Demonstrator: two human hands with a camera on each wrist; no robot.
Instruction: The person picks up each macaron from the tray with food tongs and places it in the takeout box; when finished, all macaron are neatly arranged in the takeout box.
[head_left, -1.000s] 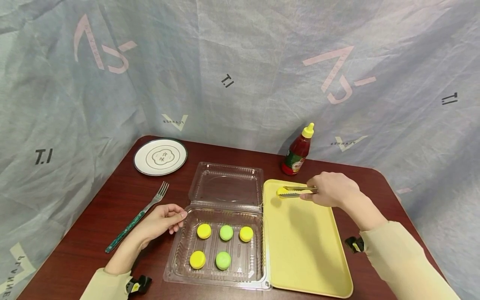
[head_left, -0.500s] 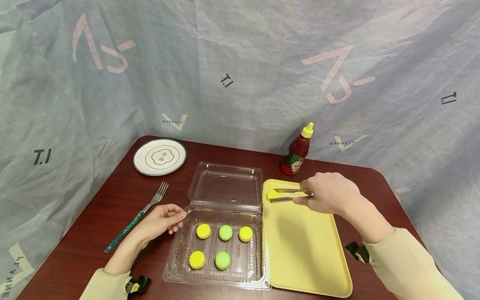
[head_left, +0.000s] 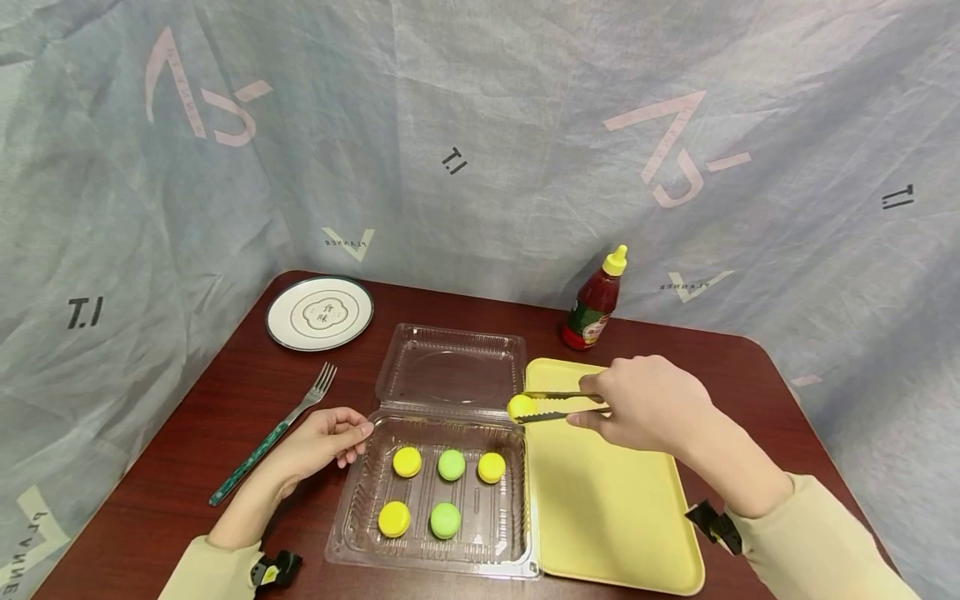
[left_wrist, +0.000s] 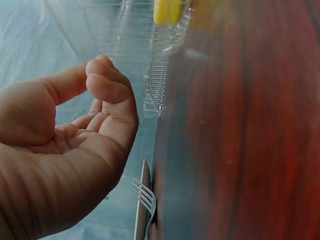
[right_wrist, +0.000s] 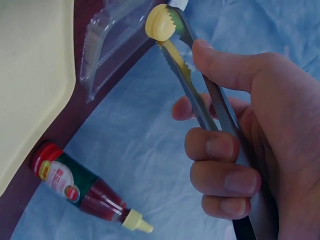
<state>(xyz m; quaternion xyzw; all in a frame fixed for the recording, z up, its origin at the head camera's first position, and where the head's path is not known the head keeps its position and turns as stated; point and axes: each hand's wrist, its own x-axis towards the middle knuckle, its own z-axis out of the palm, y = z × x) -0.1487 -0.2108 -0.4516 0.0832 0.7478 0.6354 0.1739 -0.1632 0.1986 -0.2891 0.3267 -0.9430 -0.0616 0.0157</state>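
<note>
My right hand (head_left: 652, 408) grips metal serrated tongs (right_wrist: 215, 100). Between the tongs' tips is a yellow macaron (head_left: 521, 407), raised over the seam between the yellow tray (head_left: 615, 517) and the clear plastic box (head_left: 435, 565). At the box's upper left corner, my left hand (head_left: 326, 442) pinches the rim between thumb and forefinger. Inside the box sit two rows of macarons: three yellow, such as the front left macaron (head_left: 393, 519), and two green, such as the front green macaron (head_left: 446, 521). The front right spot holds none. The hinged lid (head_left: 453, 371) lies folded back.
A red sauce bottle (head_left: 592, 304) with a yellow cap stands behind the tray. To the left lie a green-handled fork (head_left: 273, 435) and a white plate (head_left: 320, 314). A grey cloth (head_left: 480, 167) hangs behind the table (head_left: 172, 417).
My right hand has carried the tongs and yellow macaron left and toward me, from above the tray's far left corner to the box's edge. The left hand has stayed put.
</note>
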